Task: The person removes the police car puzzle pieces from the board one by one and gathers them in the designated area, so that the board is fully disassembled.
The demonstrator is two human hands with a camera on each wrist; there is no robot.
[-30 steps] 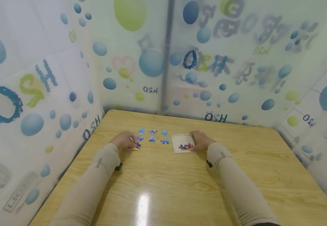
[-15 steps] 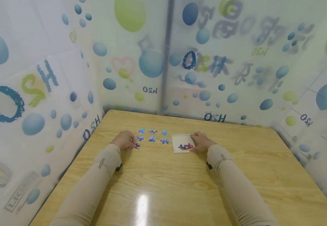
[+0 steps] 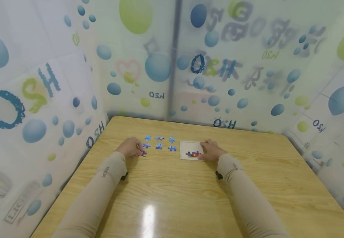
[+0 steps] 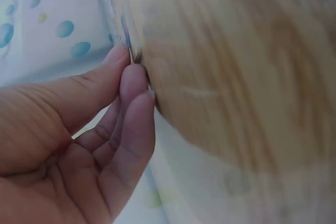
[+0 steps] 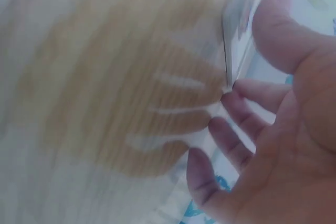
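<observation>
In the head view my left hand (image 3: 130, 147) is at the left of the puzzle pieces. Its thumb and fingertips pinch a small dark-blue jigsaw piece (image 3: 144, 153), seen only as a thin edge in the left wrist view. Two short rows of blue jigsaw pieces (image 3: 158, 146) lie beside it. My right hand (image 3: 212, 150) rests at the right side of a pale square puzzle tray (image 3: 191, 147), fingers spread and slightly bent. Its thumb reaches over the tray, close to some joined red-and-blue pieces (image 3: 193, 154). In the right wrist view the fingertips (image 5: 198, 163) touch down beside the tray's edge (image 5: 228, 51).
Everything lies on a wooden table (image 3: 172, 191) with a light reflection near its front. Printed curtains (image 3: 136, 109) with blue and green spots stand along its far, left and right sides.
The joined pieces in the tray have shifted slightly left, and the right thumb with them. The left hand keeps its pinch on the jigsaw piece, almost still. The head view has turned slightly.
</observation>
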